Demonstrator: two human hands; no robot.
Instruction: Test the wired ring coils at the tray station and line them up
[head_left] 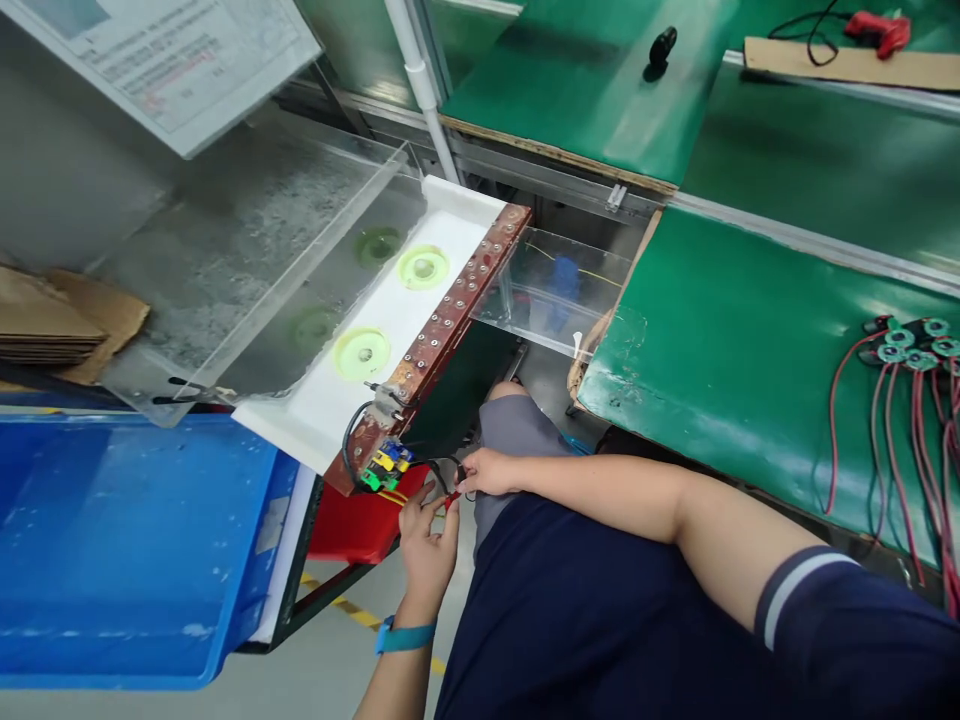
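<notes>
My left hand [429,540], with a teal wristband, is raised beside the fixture, its thumb and a finger closed on a small red piece [451,499] on a dark lead. Close against it, my right hand [489,472] pinches a small black part at the end of a black cable [435,466]. I cannot make out exactly how the red and black pieces join. Next to the hands, a cluster of yellow, blue and green connectors [387,464] sits at the near end of a brown strip with screws [450,310]. Several wires run from there.
A white panel [457,225] with two yellow-green rings lies behind the brown strip, beside a clear acrylic cover [315,280]. A blue tray [112,540] stands left, a red stool [349,525] below. Parts with red wires [911,345] lie on the green bench [750,350].
</notes>
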